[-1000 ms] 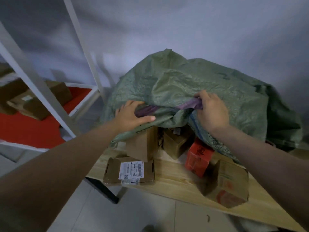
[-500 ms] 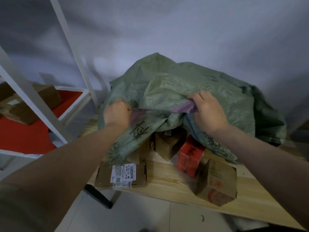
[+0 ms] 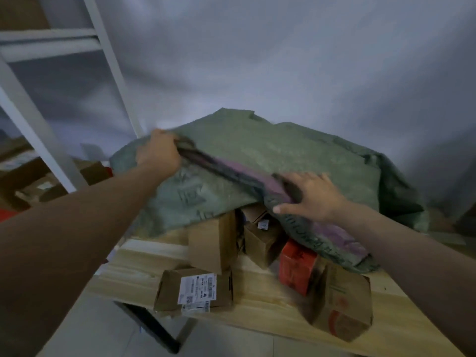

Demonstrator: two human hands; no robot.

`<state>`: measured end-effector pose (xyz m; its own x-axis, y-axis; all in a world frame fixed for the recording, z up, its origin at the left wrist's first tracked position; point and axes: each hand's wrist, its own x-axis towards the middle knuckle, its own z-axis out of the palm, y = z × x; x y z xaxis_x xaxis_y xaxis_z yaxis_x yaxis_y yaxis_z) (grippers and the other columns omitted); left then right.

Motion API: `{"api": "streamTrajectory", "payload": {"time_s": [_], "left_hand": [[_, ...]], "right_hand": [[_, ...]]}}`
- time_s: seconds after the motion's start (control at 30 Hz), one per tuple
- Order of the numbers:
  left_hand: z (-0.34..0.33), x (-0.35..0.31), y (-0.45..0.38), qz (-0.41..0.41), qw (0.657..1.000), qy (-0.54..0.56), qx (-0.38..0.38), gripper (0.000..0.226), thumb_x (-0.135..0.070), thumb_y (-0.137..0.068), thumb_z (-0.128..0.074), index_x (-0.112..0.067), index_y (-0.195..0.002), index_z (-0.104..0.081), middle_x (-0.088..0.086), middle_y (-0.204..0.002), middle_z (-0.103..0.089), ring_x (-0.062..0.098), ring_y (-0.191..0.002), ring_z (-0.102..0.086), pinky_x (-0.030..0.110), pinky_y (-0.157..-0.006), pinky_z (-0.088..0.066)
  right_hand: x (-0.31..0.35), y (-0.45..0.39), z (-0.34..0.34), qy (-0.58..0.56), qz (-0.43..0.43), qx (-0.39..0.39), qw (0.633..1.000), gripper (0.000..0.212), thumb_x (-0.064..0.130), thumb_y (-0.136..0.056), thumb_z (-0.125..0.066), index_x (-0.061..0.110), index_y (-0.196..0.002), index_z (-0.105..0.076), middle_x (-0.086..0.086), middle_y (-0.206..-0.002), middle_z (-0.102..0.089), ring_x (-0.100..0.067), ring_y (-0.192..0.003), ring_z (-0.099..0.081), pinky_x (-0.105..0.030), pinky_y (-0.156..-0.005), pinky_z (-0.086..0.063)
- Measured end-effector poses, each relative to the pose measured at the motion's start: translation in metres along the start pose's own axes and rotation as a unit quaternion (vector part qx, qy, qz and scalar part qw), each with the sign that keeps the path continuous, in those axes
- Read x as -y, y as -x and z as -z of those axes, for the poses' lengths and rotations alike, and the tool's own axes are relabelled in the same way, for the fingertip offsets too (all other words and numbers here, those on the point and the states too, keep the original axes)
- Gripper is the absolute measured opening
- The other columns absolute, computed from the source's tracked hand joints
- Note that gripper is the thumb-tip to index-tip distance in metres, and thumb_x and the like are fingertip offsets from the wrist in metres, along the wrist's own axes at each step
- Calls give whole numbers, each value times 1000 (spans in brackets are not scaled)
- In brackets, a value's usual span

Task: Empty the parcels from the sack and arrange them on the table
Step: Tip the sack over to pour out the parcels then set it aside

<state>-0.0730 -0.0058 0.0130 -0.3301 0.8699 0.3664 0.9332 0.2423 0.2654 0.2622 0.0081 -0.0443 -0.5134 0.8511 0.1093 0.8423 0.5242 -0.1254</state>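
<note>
Sack (image 3: 270, 161) on table (image 3: 270, 305), rear; 5 parcels (image 3: 213, 240) before its mouth — labelled parcel (image 3: 195, 292) at front edge. Shelving (image 3: 38, 130) left — boxes (image 3: 31, 181) on it.

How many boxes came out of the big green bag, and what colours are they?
Brown boxes: 4
Red boxes: 1
Total: 5 boxes showing on the table. More may be hidden under the green bag.
</note>
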Motion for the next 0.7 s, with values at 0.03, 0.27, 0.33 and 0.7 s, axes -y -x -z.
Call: {"api": "streamTrajectory", "payload": {"time_s": [0.03,0.27,0.33,0.7], "left_hand": [[-6,1,7,29,998,-26,39,44,-15,-88,-47,-21,-130,-57,13,-136,-45,40,-119,-52,46,-101,-42],[-47,-70,65,-136,991,-4,0,44,-30,-88,-60,-17,-130,-60,13,-133,-46,33,-123,-42,41,-104,-31],[-60,-101,83,-216,976,19,29,52,-54,-87,-60,-22,-127,-62,7,-132,-48,28,-123,-42,40,-102,-31],[-107,-228,140,-483,855,-158,99,77,-74,-73,-59,-29,-135,-55,-3,-131,-51,21,-122,-40,35,-102,-26]], "right_hand": [[-1,4,-5,5,2,28,1000,96,80,-76,-53,32,-154,-26,-1,-153,-43,-24,-138,-39,-41,-110,-25],[-22,40,-23,-80,-35,-2,996,80,69,-81,-61,29,-148,-40,-3,-145,-48,-25,-137,-39,-41,-107,-26],[-36,57,-25,-91,-64,-34,993,71,66,-85,-58,27,-143,-47,-3,-139,-52,-25,-134,-42,-42,-105,-29],[-152,154,-54,-21,-317,-181,931,33,19,-83,-70,11,-113,-62,-17,-112,-52,-40,-105,-50,-49,-87,-46]]}}
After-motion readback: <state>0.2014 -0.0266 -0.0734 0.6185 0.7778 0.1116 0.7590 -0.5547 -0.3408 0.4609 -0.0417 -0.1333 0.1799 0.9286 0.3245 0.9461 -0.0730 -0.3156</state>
